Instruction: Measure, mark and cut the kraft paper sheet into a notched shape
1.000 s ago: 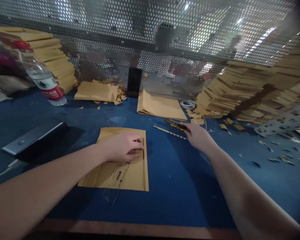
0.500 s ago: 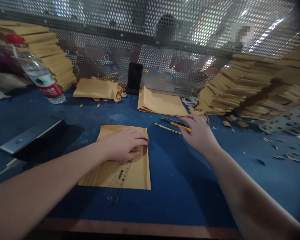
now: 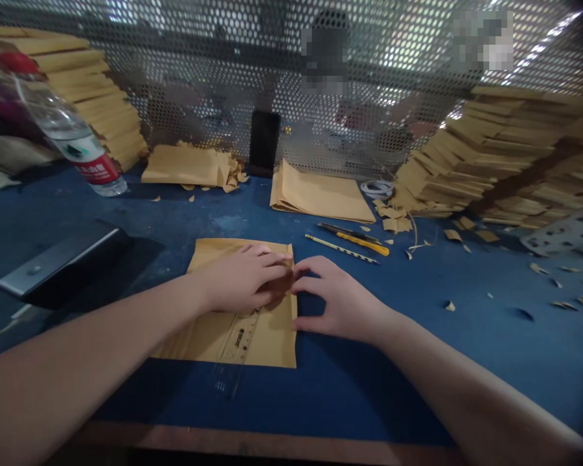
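A brown kraft paper envelope (image 3: 272, 346) lies flat on the blue table, with a narrow fold along its right edge. My left hand (image 3: 245, 278) rests on it, fingers stretched toward that edge. From under this hand a clear plastic ruler (image 3: 238, 346) runs down past the envelope's lower edge. At the right edge is my right hand (image 3: 342, 298), its fingers spread and the tips at the fold; it holds nothing visible. Beyond it lie a patterned pencil (image 3: 340, 248), a yellow utility knife (image 3: 363, 244) and a dark slim tool (image 3: 342, 230).
Behind stand a phone (image 3: 265, 144), folded kraft sheets (image 3: 325, 194) and another paper pile (image 3: 184, 166). Tall envelope stacks rise at left (image 3: 97, 97) and right (image 3: 480, 149). A water bottle (image 3: 85, 152) and a dark device (image 3: 63, 262) are at left. Paper scraps (image 3: 396, 223) litter the right side.
My right hand has left the yellow knife and moved left to the envelope's right edge. The knife, dark tool and pencil lie uncovered. My left hand stays on the envelope.
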`<action>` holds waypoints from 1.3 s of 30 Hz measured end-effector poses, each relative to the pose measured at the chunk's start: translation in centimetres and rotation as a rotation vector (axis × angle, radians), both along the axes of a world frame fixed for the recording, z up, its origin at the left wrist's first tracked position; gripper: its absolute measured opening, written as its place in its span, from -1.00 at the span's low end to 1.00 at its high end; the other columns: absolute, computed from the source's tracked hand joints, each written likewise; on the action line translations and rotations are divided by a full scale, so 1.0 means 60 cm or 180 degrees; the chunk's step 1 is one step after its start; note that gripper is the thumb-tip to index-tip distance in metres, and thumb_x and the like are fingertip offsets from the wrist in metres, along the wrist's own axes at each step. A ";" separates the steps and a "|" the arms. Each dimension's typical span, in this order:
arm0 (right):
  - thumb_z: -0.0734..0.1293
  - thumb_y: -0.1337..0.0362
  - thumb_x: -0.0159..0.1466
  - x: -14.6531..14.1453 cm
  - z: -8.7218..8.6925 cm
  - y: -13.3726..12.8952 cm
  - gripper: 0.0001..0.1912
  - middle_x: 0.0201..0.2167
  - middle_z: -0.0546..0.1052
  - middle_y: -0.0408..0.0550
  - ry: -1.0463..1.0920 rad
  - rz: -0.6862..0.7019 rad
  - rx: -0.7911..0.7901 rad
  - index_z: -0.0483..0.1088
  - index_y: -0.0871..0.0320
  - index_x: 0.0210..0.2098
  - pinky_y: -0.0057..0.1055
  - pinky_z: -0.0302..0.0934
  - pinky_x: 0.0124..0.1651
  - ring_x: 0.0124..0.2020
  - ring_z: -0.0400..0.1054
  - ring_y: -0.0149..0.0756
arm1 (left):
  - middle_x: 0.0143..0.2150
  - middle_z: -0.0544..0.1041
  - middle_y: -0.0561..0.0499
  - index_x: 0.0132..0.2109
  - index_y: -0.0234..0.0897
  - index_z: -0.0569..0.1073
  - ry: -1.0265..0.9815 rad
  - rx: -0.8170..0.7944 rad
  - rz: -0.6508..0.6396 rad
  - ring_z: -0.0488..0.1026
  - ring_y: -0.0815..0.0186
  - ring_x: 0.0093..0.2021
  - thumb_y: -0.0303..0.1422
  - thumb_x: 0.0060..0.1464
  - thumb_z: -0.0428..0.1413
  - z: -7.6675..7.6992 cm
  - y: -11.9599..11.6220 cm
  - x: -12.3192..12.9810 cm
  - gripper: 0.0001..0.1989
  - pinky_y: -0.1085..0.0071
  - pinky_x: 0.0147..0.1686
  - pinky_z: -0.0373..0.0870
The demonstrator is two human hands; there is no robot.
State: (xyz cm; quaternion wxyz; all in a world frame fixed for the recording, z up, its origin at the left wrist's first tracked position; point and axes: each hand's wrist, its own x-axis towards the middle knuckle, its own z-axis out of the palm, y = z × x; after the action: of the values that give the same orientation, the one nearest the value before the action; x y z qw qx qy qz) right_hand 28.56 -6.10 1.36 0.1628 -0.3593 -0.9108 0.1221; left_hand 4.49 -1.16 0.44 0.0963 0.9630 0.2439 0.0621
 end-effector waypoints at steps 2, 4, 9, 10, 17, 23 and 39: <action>0.50 -0.14 0.08 0.005 -0.003 0.003 -0.40 0.08 0.42 0.14 -0.0063 -0.0067 -0.0109 0.47 0.15 -0.06 -0.04 0.24 0.22 0.18 0.26 0.00 | 0.39 0.23 -0.01 0.22 -0.16 0.34 -0.0033 0.0014 0.0115 0.18 0.05 0.30 -0.18 0.25 0.04 -0.002 0.001 0.000 -0.57 0.08 0.27 0.14; 0.48 -0.21 0.05 0.009 -0.005 0.004 -0.29 0.15 0.38 0.20 -0.0142 -0.0139 -0.0208 0.43 0.18 0.00 0.05 0.19 0.27 0.27 0.19 0.09 | 0.39 0.23 -0.07 0.27 -0.21 0.28 -0.0084 0.0034 0.0257 0.16 0.02 0.31 -0.09 0.26 0.04 -0.004 0.003 0.000 -0.48 0.07 0.27 0.16; 0.40 -0.30 0.08 0.013 -0.006 0.003 -0.20 0.33 0.22 0.23 -0.0283 -0.0225 -0.0370 0.38 0.16 0.08 0.17 0.07 0.33 0.40 -0.01 0.20 | 0.33 0.29 -0.21 0.23 -0.35 0.31 -0.0210 0.0035 0.0479 0.22 0.04 0.31 -0.01 0.32 -0.03 -0.006 0.011 0.001 -0.44 0.02 0.26 0.21; 0.40 -0.31 0.08 0.014 -0.006 0.003 -0.19 0.33 0.22 0.23 -0.0294 -0.0226 -0.0383 0.37 0.16 0.09 0.18 0.06 0.33 0.40 -0.02 0.19 | 0.33 0.29 -0.22 0.22 -0.36 0.33 -0.0220 0.0019 0.0485 0.22 0.05 0.32 -0.04 0.32 -0.03 -0.006 0.012 0.001 -0.47 0.02 0.26 0.21; 0.40 -0.30 0.08 0.018 -0.015 0.006 -0.18 0.29 0.25 0.29 -0.0239 -0.0159 -0.0171 0.33 0.19 0.09 0.22 0.10 0.30 0.39 0.01 0.21 | 0.40 0.19 -0.22 0.33 -0.40 0.24 -0.0024 -0.0194 0.0269 0.11 0.03 0.39 0.09 0.25 -0.03 -0.003 0.020 -0.011 -0.26 0.08 0.35 0.10; 0.37 0.01 0.24 0.013 -0.023 0.001 -0.52 0.26 0.27 0.34 -0.0085 0.0326 0.0284 0.40 0.23 0.00 0.22 -0.02 0.33 0.36 0.05 0.18 | 0.51 -0.25 -0.13 0.47 -0.31 -0.18 0.0351 -0.0426 -0.0071 -0.34 -0.02 0.50 0.19 0.19 -0.03 0.007 0.016 -0.022 -0.03 -0.02 0.42 -0.19; 0.43 -0.18 0.13 0.008 -0.031 -0.019 -0.22 0.34 0.23 0.27 -0.0234 0.0419 -0.0196 0.32 0.13 0.20 0.16 0.03 0.35 0.39 0.05 0.09 | 0.51 -0.33 -0.17 0.46 -0.45 -0.19 0.0496 -0.0163 0.0318 -0.40 0.04 0.50 0.38 0.04 -0.09 -0.022 0.012 0.002 0.18 0.15 0.44 -0.34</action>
State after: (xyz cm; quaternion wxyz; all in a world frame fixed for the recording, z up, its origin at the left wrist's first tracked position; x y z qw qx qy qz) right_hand 29.05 -7.24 -0.48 0.1098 -0.3076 -0.9336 0.1472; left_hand 4.60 -0.45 -0.90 0.0984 0.9488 0.2999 -0.0146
